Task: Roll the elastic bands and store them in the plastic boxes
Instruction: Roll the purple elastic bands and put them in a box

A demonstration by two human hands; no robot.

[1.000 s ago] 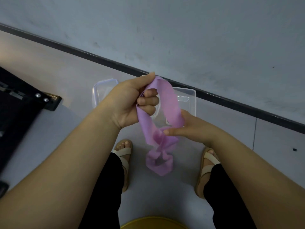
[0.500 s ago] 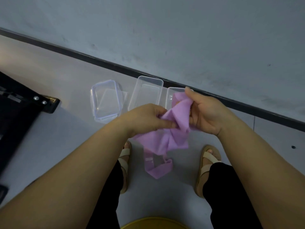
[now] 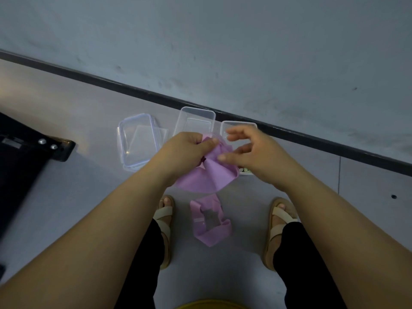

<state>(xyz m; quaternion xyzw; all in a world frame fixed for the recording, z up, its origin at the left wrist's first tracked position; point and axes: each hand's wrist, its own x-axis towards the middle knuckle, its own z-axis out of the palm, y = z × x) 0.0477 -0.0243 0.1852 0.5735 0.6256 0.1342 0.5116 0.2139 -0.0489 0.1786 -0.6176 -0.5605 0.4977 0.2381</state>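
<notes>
- The purple elastic band (image 3: 206, 176) is in the air at the middle of the view, bunched at its top and fanning into a wide fold below.
- Its loose end (image 3: 210, 224) is at 6 o'clock from the fold, crumpled into an open loop low between the two feet. I cannot tell whether it touches the floor.
- The left hand (image 3: 185, 150), at 10 o'clock from the fold, has its fingers curled and pinches the bunched top of the band between thumb and fingertips.
- The right hand (image 3: 252, 152), at 2 o'clock from the fold, has its fingers spread and relaxed. Only the thumb tip touches the band's upper edge, and it grips nothing.
- Three clear plastic boxes stand on the grey floor (image 3: 89, 186) beyond the hands, in a row along the dark skirting strip (image 3: 133, 89).
- The left box (image 3: 138, 141) is at 10 o'clock from the band and sits on a flat clear sheet.
- The middle box (image 3: 196, 118) is at 12 o'clock, partly behind the left hand.
- The right box (image 3: 239, 127) is at 1 o'clock, mostly hidden by the right hand.
- Beige sandals show at 7 o'clock (image 3: 165, 217) and 4 o'clock (image 3: 278, 217) from the band.
- A black object with two screws (image 3: 33, 152) lies far out at 9 o'clock.
- A yellow rim (image 3: 209, 304) is at the bottom edge of the view.
</notes>
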